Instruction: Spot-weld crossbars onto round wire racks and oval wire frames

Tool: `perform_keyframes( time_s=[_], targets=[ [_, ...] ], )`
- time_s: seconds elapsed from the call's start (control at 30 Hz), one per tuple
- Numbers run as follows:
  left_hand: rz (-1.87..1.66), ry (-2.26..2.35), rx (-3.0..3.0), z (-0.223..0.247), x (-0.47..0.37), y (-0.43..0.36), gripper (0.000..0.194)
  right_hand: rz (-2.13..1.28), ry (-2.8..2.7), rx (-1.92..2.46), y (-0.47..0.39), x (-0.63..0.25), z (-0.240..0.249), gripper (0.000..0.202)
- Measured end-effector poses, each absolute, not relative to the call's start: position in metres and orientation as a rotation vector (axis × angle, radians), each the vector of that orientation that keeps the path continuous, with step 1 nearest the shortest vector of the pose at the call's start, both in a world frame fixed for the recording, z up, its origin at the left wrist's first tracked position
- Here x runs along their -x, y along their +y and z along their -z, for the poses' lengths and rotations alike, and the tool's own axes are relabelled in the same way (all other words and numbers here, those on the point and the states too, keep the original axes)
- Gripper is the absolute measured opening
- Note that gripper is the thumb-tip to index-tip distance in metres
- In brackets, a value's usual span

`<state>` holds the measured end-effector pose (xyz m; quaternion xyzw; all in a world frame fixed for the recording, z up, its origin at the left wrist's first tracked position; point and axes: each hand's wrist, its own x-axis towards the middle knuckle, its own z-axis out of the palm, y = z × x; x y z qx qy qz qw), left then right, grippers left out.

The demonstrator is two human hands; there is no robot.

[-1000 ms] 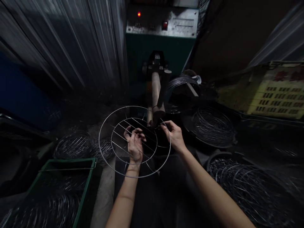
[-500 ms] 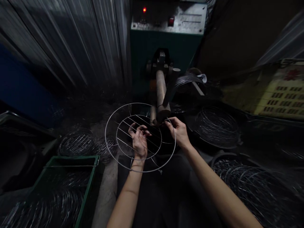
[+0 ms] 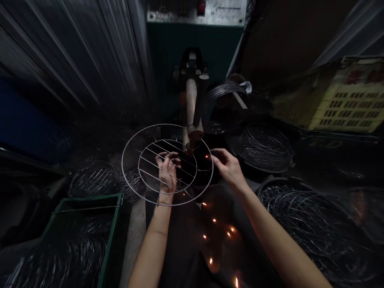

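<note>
Sitting nearly level by a grey metal cylinder [image 3: 191, 100], the round silver wire rack [image 3: 149, 161] runs its bars far-left to near-right. The left hand [image 3: 168, 174] half-curls beneath, the right hand [image 3: 230, 167] meets its rim, grips unclear; orange sparks [image 3: 214, 220] have appeared.

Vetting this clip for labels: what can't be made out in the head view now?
All in the head view:
Right hand's grip: whether fingertips touch the wire rack; darkness and overlap hide it.
Left hand's grip: contact with the rack; shadow and crossing bars obscure it.
Control panel: top, cut off by the upper edge.
Green crate: near end, cut by the lower edge.
Red marks: too blurred to read.
</note>
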<state>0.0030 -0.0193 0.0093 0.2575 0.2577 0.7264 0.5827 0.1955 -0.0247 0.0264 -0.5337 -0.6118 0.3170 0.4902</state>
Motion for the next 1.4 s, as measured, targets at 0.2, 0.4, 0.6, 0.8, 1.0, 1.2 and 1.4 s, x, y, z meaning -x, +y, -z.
perform_keyframes(
  time_s=[0.2, 0.4, 0.6, 0.8, 1.0, 1.2, 1.4],
  targets=[
    [-1.780, 0.602, -0.668, -0.003, -0.008, -0.020, 0.026, -0.907, -1.501, 1.261, -0.065, -0.197, -0.027, 0.024],
    [-1.876, 0.743, -0.822, 0.003, -0.014, -0.032, 0.022, -0.841, -1.339, 1.294, -0.057, -0.187, -0.018, 0.021],
    [-1.904, 0.763, -0.849, 0.005, -0.015, -0.037, 0.015, -0.912, -1.246, 1.265, -0.063, -0.185, -0.012, 0.021],
    [-1.937, 0.783, -0.890, 0.008, -0.019, -0.038, 0.014, -0.997, -1.222, 1.293, -0.111, -0.179, 0.005, 0.026],
    [-1.987, 0.888, -1.011, 0.007, -0.022, -0.036, 0.017, -1.017, -1.173, 1.286, -0.128, -0.165, 0.003, 0.018],
    [-1.840, 0.776, -1.295, 0.007, -0.010, -0.042, 0.049, -0.939, -1.033, 1.260, -0.070, -0.178, -0.014, 0.028],
    [-1.779, 1.006, -1.413, 0.020, 0.000, -0.051, 0.030, -1.005, -1.270, 1.171, -0.024, -0.191, -0.032, 0.028]
  ],
)
